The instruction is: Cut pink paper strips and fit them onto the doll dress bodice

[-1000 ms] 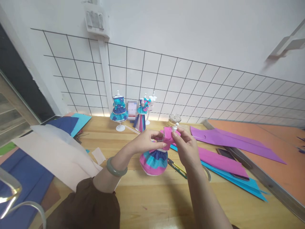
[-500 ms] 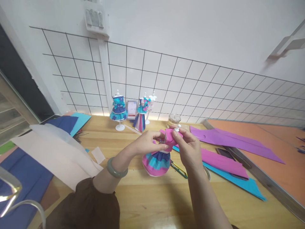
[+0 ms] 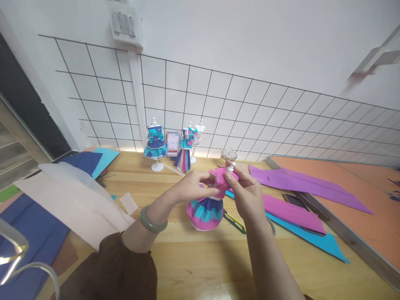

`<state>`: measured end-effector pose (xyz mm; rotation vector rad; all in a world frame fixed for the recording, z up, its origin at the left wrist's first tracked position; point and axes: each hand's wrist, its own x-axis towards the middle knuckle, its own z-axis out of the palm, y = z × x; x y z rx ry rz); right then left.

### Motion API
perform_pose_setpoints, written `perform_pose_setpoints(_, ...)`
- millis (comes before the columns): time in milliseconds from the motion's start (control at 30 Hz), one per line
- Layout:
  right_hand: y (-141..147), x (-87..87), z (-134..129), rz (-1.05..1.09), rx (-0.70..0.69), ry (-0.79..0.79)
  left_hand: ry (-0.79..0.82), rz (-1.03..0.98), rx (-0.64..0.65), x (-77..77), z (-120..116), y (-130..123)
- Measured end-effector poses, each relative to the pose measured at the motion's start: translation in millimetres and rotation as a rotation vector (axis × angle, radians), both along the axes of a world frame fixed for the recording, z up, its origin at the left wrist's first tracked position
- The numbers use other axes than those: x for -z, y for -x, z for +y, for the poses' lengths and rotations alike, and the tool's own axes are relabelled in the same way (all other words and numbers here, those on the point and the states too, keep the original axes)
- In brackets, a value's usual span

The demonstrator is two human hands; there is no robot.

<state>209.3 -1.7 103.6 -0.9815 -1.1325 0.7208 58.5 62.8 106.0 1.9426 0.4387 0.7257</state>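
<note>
A small doll form wears a pink top [image 3: 220,176] and a full skirt [image 3: 205,213] striped navy, turquoise and pink. Its white neck knob [image 3: 230,169] sticks out at the top. My left hand [image 3: 197,186] grips the pink top from the left, thumb across its front, fingers partly behind it. On the other side, my right hand [image 3: 246,187] pinches the top near the neck, with the thumb in front. The form tilts to the right, above the wooden table [image 3: 175,262].
Behind stand dressed mini forms, one in blue ruffles [image 3: 156,141] and one in a striped gown [image 3: 185,154], beside a glass jar [image 3: 229,156]. A green cutter [image 3: 234,221], pink fabric [image 3: 290,212] and a phone [image 3: 295,201] lie right. Pale fabric [image 3: 75,200] spreads left.
The neck of the form and my right fingertips have shifted slightly left. Both hands keep their hold on the pink top.
</note>
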Motion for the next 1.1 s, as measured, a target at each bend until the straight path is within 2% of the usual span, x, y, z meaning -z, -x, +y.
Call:
perform_pose_setpoints(333, 4.1, -4.3, -1.4, -0.061, -0.103, 0.072, 0.025, -0.029, -0.005, 1.9, 2.1, -0.8)
perform_pose_setpoints(1100, 5.5, -5.1, -1.7, -0.063, -0.092, 0.086, 0.009, -0.056, 0.013, 3.6, 4.3, -1.7)
